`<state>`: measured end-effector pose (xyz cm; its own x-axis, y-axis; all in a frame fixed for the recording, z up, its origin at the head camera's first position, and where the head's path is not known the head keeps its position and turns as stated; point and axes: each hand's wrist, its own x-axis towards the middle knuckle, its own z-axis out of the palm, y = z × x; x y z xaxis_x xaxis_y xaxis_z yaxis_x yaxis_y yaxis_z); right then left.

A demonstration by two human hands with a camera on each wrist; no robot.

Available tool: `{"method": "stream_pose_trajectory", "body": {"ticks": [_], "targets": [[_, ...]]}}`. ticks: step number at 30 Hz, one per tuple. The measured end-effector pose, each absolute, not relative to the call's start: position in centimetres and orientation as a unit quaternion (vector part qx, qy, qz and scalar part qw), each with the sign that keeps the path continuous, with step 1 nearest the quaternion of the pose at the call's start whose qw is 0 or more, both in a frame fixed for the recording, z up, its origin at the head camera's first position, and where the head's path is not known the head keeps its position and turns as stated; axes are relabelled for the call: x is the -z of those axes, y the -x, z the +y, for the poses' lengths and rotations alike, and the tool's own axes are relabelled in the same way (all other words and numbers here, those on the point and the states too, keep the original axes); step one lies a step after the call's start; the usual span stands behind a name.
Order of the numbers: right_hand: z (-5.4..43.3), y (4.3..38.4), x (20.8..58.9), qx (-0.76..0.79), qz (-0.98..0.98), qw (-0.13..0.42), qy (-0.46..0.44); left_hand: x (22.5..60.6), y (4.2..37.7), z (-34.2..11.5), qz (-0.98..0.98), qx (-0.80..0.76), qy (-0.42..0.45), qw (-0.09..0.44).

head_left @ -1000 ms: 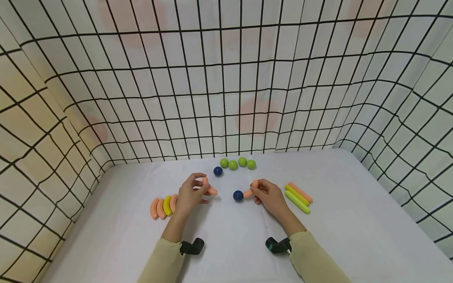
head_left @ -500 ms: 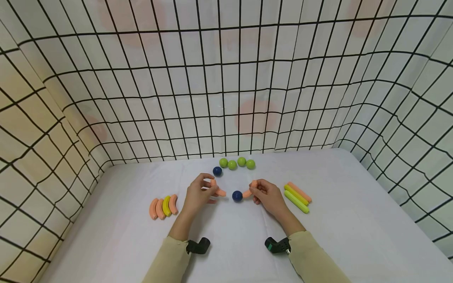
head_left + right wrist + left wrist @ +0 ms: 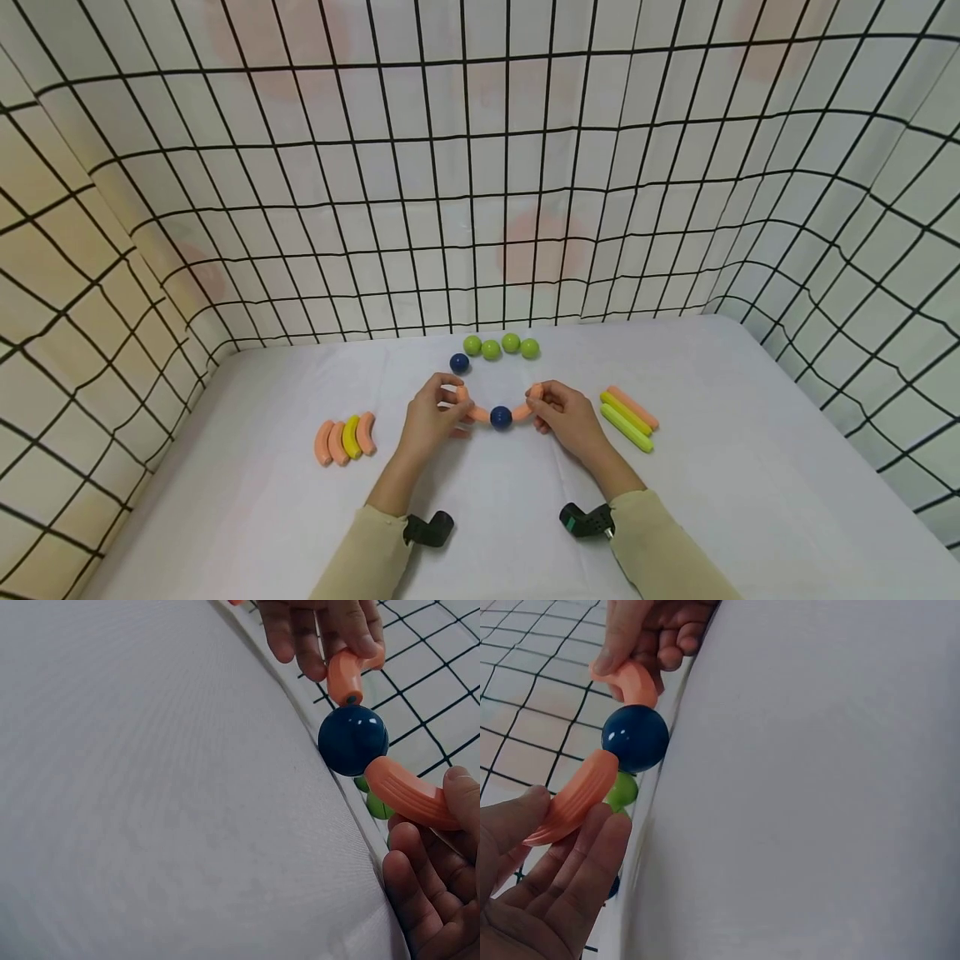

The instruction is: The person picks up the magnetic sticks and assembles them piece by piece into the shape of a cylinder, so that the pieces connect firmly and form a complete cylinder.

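Observation:
My left hand (image 3: 431,421) pinches a curved orange rod (image 3: 577,799) with ribbed sides between thumb and fingers. A second curved orange rod (image 3: 409,795) is pinched by my right hand (image 3: 572,417). Between the two rods sits a shiny dark blue ball (image 3: 501,417), over the middle of the white table. The right rod's end meets the ball on one side. On the other side, the left rod's tip is right at the ball's surface. Together the three pieces form a shallow U in the head view.
Several green balls (image 3: 491,350) and another dark blue ball (image 3: 460,362) lie toward the back. At left is a row of curved orange and yellow rods (image 3: 351,437). Straight rods (image 3: 627,427) lie at right. A black wire grid (image 3: 480,225) stands around the table's back and sides.
My left hand has moved right with its curved orange rod, bringing the rod's tip to the blue ball. The right hand, its rod and the ball have stayed nearly still.

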<state>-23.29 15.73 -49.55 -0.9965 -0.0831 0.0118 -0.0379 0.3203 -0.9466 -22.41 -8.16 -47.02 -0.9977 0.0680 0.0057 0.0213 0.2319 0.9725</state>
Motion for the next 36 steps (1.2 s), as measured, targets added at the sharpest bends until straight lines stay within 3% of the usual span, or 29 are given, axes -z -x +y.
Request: {"method": "stream_pose_trajectory", "body": {"ticks": [19, 36], "targets": [[15.73, 23.13, 49.5, 0.577, 0.816, 0.02, 0.039, 47.23, 22.23, -8.07, 0.754, -0.655, -0.03, 0.048], [15.73, 23.19, 49.44, 0.576, 0.816, 0.019, 0.045, 47.09, 22.3, -7.87, 0.769, -0.639, -0.011, 0.029]]}}
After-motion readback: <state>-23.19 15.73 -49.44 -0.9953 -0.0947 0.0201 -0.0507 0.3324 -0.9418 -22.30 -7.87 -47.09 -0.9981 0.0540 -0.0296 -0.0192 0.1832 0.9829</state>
